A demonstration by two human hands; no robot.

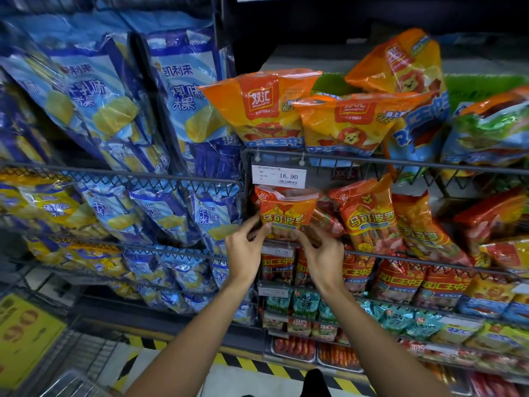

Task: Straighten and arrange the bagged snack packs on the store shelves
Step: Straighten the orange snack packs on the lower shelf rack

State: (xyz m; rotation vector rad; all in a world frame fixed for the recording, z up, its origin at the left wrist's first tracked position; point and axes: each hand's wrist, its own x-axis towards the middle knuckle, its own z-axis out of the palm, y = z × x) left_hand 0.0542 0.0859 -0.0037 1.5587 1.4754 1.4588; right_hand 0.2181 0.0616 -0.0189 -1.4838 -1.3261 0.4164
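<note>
Now pinching the red sausage pack (284,214) by its lower corners, left hand (244,252) and right hand (322,255), on the second wire shelf (400,255), keeping it upright beside its leaning neighbour pack (369,216).

dim store light | glare on bag film | edges bowed, corners soft

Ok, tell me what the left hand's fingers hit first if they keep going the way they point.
The left hand points up and right at the red-orange sausage pack; its fingers already pinch that pack's lower left edge, so the pack comes first. Depth behind it is unclear.
</note>
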